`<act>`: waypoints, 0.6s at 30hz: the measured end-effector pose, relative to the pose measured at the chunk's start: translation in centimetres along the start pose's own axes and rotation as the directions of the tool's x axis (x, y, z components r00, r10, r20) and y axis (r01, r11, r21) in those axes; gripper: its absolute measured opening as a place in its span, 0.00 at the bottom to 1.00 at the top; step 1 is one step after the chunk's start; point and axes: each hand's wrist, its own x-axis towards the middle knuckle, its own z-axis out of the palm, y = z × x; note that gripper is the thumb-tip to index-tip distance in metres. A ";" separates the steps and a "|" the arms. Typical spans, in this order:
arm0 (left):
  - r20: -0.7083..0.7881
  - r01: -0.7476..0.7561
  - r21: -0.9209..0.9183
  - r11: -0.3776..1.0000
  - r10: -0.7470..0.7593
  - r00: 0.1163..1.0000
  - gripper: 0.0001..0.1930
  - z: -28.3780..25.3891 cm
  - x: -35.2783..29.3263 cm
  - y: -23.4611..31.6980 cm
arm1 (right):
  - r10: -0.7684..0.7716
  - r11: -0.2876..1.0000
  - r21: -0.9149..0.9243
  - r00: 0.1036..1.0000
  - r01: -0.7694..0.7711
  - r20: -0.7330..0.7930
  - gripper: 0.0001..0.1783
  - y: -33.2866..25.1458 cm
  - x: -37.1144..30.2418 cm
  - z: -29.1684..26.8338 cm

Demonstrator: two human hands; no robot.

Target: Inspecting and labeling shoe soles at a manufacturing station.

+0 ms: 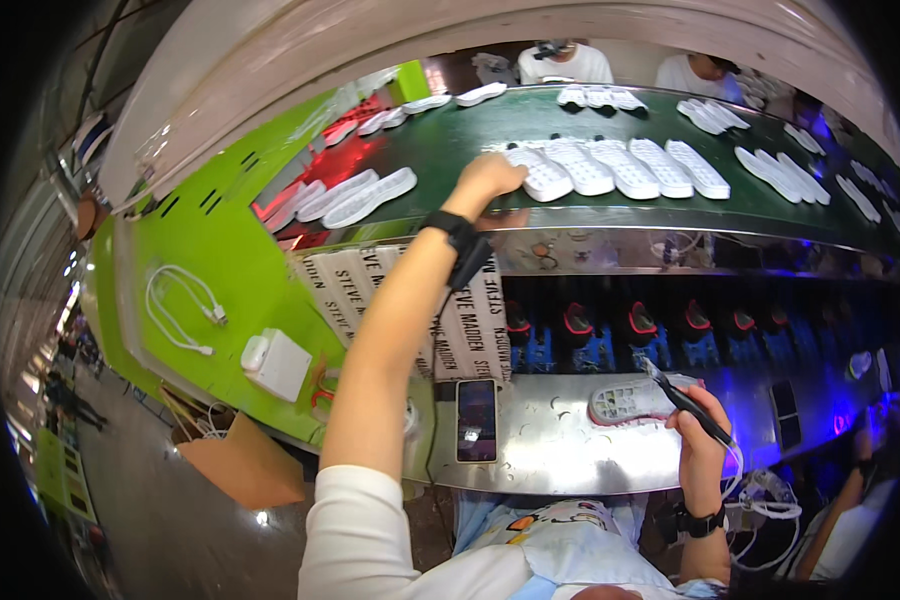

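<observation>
My left hand reaches over the green conveyor belt. Its fingers are bent in at the edge of the leftmost white shoe sole in a row of several; the fingertips are partly hidden. In my right hand is a black pen-shaped tool with a white cable, its pale tip pointing up and left. Below that tip a pale shoe sole with a grid of hollows lies on the metal bench.
A phone lies on the bench, left of the sole. Farther left, a white charger block and a white cable rest on a green surface. Dark shoe uppers line the shelf under the belt. Other people sit across the belt.
</observation>
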 end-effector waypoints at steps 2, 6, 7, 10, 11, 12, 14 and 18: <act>0.140 0.055 -0.097 0.994 -0.041 0.989 0.27 -0.8 -0.5 0.4 | 0.025 1.000 -0.010 1.000 -0.025 -0.010 0.19 -0.2 0.1 0.2; -0.118 0.034 -0.540 0.841 -0.116 0.986 0.14 -3.7 -5.1 4.2 | 0.021 0.996 0.086 1.000 -0.020 -0.007 0.19 -0.8 -0.2 0.9; -0.299 -0.179 -0.511 0.841 0.021 0.954 0.11 -2.7 -6.7 5.0 | -0.005 0.991 0.132 1.000 0.008 -0.019 0.19 -1.3 -0.4 0.7; -0.444 -0.426 -0.632 0.647 0.148 0.884 0.11 0.9 -16.2 6.9 | -0.024 0.975 0.220 0.999 0.031 -0.037 0.19 -1.6 -0.8 -0.2; -0.387 -0.393 -0.707 0.588 0.144 0.911 0.11 2.7 -20.0 6.8 | -0.027 0.974 0.225 1.000 0.024 0.008 0.20 -1.7 -0.6 0.2; -0.311 -0.331 -0.723 0.607 0.143 0.940 0.12 4.2 -24.1 6.6 | -0.028 0.972 0.236 0.997 0.011 0.068 0.21 -1.5 -0.5 1.1; -0.236 -0.288 -0.771 0.568 0.165 0.958 0.10 8.0 -30.5 6.2 | -0.011 0.979 0.203 0.993 -0.013 0.116 0.21 0.8 -0.6 2.1; 0.019 -0.014 -0.901 0.434 0.072 0.997 0.06 12.8 -38.0 5.9 | 0.388 0.816 0.446 0.920 -0.368 0.048 0.20 5.1 -1.2 3.8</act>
